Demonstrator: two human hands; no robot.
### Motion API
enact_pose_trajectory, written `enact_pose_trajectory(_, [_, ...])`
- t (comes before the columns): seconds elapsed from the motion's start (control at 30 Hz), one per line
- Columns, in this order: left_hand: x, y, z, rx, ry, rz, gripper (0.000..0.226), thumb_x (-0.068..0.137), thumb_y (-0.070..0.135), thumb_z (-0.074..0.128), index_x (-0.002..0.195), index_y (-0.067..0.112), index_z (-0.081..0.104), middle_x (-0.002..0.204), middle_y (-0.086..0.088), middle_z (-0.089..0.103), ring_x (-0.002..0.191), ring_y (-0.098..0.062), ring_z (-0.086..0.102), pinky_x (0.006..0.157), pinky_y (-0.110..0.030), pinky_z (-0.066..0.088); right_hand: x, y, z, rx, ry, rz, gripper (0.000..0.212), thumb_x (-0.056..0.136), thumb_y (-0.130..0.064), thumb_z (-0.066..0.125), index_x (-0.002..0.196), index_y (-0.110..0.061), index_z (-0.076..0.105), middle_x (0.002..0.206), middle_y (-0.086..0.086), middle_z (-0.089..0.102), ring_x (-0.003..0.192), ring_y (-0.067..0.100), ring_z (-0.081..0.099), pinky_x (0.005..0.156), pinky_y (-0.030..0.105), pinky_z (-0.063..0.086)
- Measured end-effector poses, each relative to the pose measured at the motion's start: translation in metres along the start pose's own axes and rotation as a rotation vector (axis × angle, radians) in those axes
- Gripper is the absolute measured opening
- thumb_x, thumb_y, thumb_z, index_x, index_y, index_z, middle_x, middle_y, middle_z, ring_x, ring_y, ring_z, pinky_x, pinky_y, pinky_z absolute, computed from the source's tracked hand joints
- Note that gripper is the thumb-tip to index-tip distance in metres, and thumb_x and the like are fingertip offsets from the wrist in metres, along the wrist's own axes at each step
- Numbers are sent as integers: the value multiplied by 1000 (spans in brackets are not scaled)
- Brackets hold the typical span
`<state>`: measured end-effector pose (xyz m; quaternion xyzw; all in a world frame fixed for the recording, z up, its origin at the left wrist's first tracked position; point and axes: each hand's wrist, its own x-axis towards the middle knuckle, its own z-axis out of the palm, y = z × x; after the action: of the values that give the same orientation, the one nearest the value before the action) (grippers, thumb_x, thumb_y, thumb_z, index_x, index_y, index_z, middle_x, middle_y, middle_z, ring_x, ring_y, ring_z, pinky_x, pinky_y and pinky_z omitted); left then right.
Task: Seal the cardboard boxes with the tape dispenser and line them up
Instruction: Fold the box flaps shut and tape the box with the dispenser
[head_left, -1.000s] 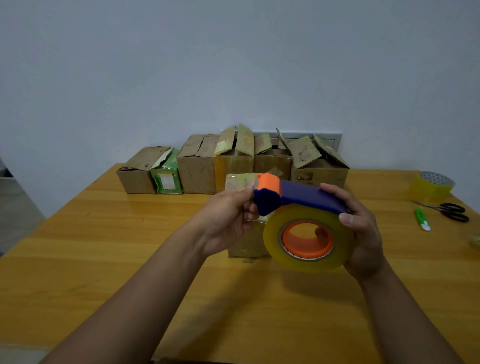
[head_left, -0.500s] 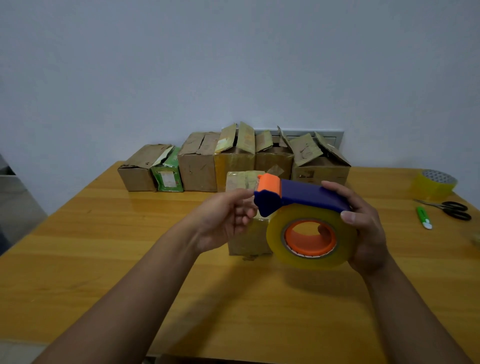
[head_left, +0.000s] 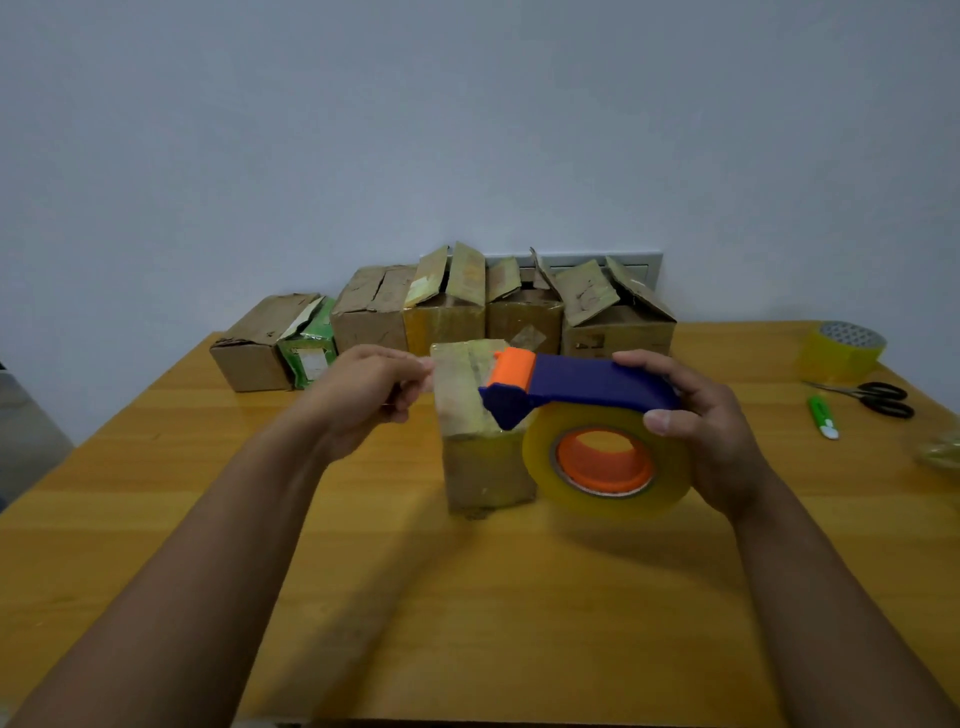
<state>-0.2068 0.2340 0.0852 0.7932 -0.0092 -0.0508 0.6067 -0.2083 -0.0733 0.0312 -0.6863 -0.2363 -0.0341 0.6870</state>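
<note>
clear tape is drawn out by the pinching left hand while the right hand grips the tape dispenser; pressing it onto the front cardboard box likely follows.

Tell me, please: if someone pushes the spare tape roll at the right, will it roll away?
Probably not: the spare tape roll lies flat on the table, so it would likely slide. It looks thick, so probably fairly heavy for its size.

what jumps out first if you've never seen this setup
The blue and orange tape dispenser with its big clear roll, gripped by the right hand at table centre. Behind it stands a small taped cardboard box, and a row of worn cardboard boxes lines the wall.
</note>
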Motion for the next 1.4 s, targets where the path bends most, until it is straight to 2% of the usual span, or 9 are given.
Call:
enact_pose_trajectory(0.1, [1,-4,-12,90,22,-17,25,97,19,55,75,8,61,64,-2,51,64,-15,46,64,-30,41,0,-3,-17,-98,-14,48,53,60,-44,68,113,-46,67,115,-17,64,104,16,64,74,31,56])
enact_pose_trajectory(0.33, [-2,-17,9,188,100,-1,24,98,25,54,85,9,67,89,-7,67,87,-21,61,77,-33,52,6,-10,-37,-238,-121,111,53,59,-49,68,111,-56,64,112,-30,61,101,1,61,71,20,54])
enact_pose_trajectory(0.5, [-6,-31,30,50,206,-1,28,100,27,50,89,5,65,103,-4,69,97,-21,66,83,-36,56,19,1,-41,-156,-55,90,55,59,-43,66,114,-44,68,119,-10,63,107,20,62,81,34,54])
enact_pose_trajectory(0.7, [0,-34,20,-151,260,-34,28,101,24,49,88,3,62,115,-3,66,98,-23,68,80,-35,57,25,22,-11,51,5,57,53,62,-35,64,114,-30,71,120,3,66,106,32,63,80,37,54])
enact_pose_trajectory(0.83, [5,-34,2,-151,221,-77,26,101,23,50,103,1,64,110,-8,71,97,-26,69,85,-41,57,26,29,5,82,14,54,53,63,-36,63,115,-28,70,123,7,64,108,34,62,83,40,53])
enact_pose_trajectory(0.97, [6,-30,-23,-20,164,-86,24,98,24,53,98,5,68,104,-14,69,94,-27,69,84,-42,58,26,27,12,43,26,43,56,63,-37,64,117,-28,68,123,9,63,109,33,61,84,40,53])
enact_pose_trajectory(1.07, [2,-27,-32,172,131,-51,23,95,24,58,92,5,70,84,-12,68,81,-22,66,77,-38,59,24,20,8,-12,37,23,55,61,-40,64,115,-33,69,121,1,64,108,27,62,81,34,53])
enact_pose_trajectory(1.2, [-1,-26,-24,237,162,6,18,93,20,62,85,8,73,66,-6,63,65,-17,62,71,-34,59,20,6,-1,-66,10,-2,52,59,-42,64,111,-42,70,116,-10,66,104,19,63,76,30,54])
enact_pose_trajectory(1.4, [-5,-31,-14,128,180,-4,15,90,19,65,98,7,67,78,-11,64,71,-19,63,71,-35,60,17,-7,-12,-145,-26,23,51,58,-45,64,109,-48,69,115,-17,64,104,13,62,72,28,56])
